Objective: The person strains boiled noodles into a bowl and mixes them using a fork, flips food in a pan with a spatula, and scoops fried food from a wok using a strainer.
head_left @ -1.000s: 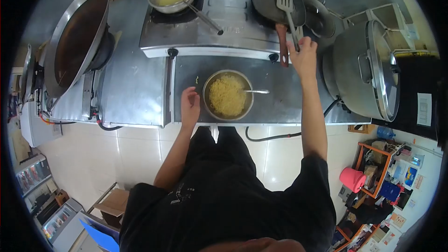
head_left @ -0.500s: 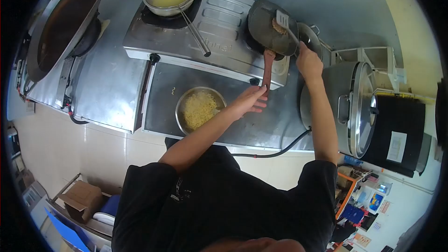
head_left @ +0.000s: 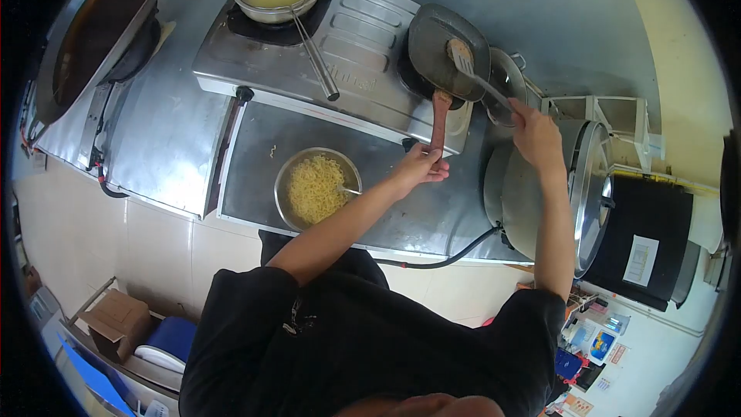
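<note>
My left hand (head_left: 424, 167) is closed round the end of the reddish-brown handle of a dark, squarish frying pan (head_left: 440, 38). The pan sits over the right burner of the steel gas stove (head_left: 363, 66). A slotted spatula (head_left: 482, 81) is gripped in my right hand (head_left: 538, 136), its blade over or against a browned patty (head_left: 458, 49) in the pan. Whether the blade is under the patty, I cannot tell. Below and left of my left hand stands a steel bowl (head_left: 281, 199) of yellow noodles (head_left: 315, 189), with a utensil handle resting over its rim.
On the left burner a pot (head_left: 239, 1) of yellowish liquid holds a long-handled strainer (head_left: 316, 58). A large wok (head_left: 46, 96) stands far left. A big lidded pot (head_left: 532, 201) is close by my right forearm, and a hose (head_left: 440, 262) runs along the counter's front edge.
My left hand has closed on the pan handle, where its fingers were spread before. My right hand has moved right and down, and the spatula blade has shifted lower over the patty.
</note>
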The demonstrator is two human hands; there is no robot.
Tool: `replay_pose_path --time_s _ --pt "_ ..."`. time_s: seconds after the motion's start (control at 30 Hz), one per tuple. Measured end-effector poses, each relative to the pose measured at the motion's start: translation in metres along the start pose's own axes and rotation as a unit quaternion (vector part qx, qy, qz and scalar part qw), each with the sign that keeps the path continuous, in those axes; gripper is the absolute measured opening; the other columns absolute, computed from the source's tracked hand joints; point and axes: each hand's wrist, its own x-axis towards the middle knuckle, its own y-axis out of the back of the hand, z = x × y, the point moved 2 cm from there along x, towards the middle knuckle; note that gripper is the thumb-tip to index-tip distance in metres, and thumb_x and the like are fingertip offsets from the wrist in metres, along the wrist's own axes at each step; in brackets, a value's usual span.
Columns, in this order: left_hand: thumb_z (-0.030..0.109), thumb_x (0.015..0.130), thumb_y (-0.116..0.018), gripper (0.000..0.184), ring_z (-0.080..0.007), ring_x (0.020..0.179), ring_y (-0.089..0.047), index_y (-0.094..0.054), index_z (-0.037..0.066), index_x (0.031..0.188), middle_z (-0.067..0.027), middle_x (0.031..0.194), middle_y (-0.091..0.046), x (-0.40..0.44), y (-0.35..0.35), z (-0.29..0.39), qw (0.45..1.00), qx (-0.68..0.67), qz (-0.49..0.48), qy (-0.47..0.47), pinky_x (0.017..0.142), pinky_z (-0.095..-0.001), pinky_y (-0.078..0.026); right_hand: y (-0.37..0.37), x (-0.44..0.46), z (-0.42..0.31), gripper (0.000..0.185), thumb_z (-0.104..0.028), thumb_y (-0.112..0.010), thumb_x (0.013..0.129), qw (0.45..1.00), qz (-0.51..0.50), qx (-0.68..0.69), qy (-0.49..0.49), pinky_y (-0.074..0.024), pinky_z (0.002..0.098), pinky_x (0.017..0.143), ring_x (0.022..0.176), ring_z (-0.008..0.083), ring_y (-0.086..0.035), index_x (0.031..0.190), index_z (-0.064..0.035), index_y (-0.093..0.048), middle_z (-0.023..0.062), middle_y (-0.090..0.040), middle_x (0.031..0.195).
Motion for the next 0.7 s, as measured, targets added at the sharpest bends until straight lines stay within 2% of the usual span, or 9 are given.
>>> replay_pose_path --time_s 0.03,0.13,0.23,0.33,0.43,0.53,0.6,0.7 --pt "0.031 0.101 -0.046 0.032 -0.0229 0.089 -0.066 -0.043 0.004 0.119 -0.0086 0.095 -0.059 -0.003 0.004 0.000 1.000 0.029 -0.002 -0.012 0.083 -0.0350 -0.055 0.004 0.000 0.004 0.024 -0.019 -0.054 0.090 1.000 0.025 0.009 0.003 -0.0528 0.0506 0.071 0.085 0.0390 -0.066 0.113 -0.0172 -0.062 0.0171 -0.069 0.087" --pt "0.029 0.103 -0.041 0.026 -0.0211 0.084 -0.066 -0.043 0.005 0.113 -0.0077 0.092 -0.058 -0.013 0.006 0.002 0.996 0.093 -0.001 -0.015 0.078 -0.0338 -0.055 -0.002 0.027 -0.008 0.033 -0.018 -0.054 0.090 0.999 0.006 -0.037 -0.034 -0.0525 0.0500 0.074 0.088 0.0373 -0.066 0.121 -0.0212 -0.061 0.0166 -0.069 0.092" --pt "0.028 0.104 -0.038 0.022 -0.0183 0.078 -0.064 -0.043 0.007 0.109 -0.0059 0.089 -0.057 -0.025 0.006 -0.003 0.993 0.119 0.006 -0.018 0.073 -0.0317 -0.054 -0.017 0.051 -0.004 0.036 -0.017 -0.056 0.088 0.996 -0.055 -0.073 0.009 -0.0525 0.0489 0.076 0.091 0.0361 -0.065 0.123 -0.0223 -0.061 0.0155 -0.069 0.095" --pt "0.028 0.104 -0.038 0.021 -0.0159 0.073 -0.061 -0.043 0.009 0.108 -0.0040 0.087 -0.055 -0.026 0.009 -0.004 0.994 0.105 0.016 -0.032 0.068 -0.0298 -0.051 -0.009 0.046 0.012 0.033 -0.017 -0.057 0.087 0.997 -0.039 -0.017 0.063 -0.0528 0.0481 0.075 0.091 0.0354 -0.066 0.120 -0.0183 -0.062 0.0153 -0.069 0.092" --pt "0.028 0.104 -0.038 0.020 -0.0143 0.070 -0.059 -0.044 0.010 0.107 -0.0028 0.086 -0.054 -0.024 0.008 -0.011 0.996 0.081 0.017 -0.041 0.066 -0.0290 -0.050 -0.001 0.025 0.020 0.030 -0.017 -0.059 0.086 0.996 -0.038 -0.020 0.084 -0.0531 0.0471 0.073 0.091 0.0349 -0.066 0.116 -0.0172 -0.063 0.0131 -0.069 0.089" --pt "0.028 0.104 -0.039 0.019 -0.0133 0.068 -0.056 -0.044 0.010 0.106 -0.0020 0.084 -0.053 -0.025 0.004 -0.009 0.997 0.072 0.022 -0.036 0.064 -0.0286 -0.049 -0.019 -0.012 0.020 0.033 -0.016 -0.057 0.087 0.990 0.021 -0.087 0.107 -0.0537 0.0475 0.070 0.085 0.0359 -0.066 0.120 -0.0175 -0.060 0.0133 -0.069 0.085" --pt "0.028 0.103 -0.039 0.019 -0.0125 0.066 -0.054 -0.044 0.010 0.105 -0.0016 0.082 -0.052 -0.026 0.004 -0.006 0.997 0.067 0.029 -0.036 0.062 -0.0282 -0.047 -0.026 -0.031 -0.013 0.038 -0.014 -0.054 0.087 0.992 -0.077 -0.100 0.015 -0.0544 0.0486 0.066 0.078 0.0388 -0.067 0.125 -0.0148 -0.056 0.0165 -0.068 0.082" --pt "0.027 0.103 -0.040 0.018 -0.0114 0.062 -0.050 -0.044 0.010 0.103 -0.0009 0.081 -0.051 -0.020 0.007 -0.015 0.997 0.066 0.022 -0.038 0.058 -0.0274 -0.044 -0.066 -0.051 -0.024 0.042 -0.013 -0.052 0.087 0.993 -0.099 -0.065 0.009 -0.0545 0.0509 0.066 0.074 0.0423 -0.066 0.129 -0.0054 -0.050 0.0234 -0.066 0.079"
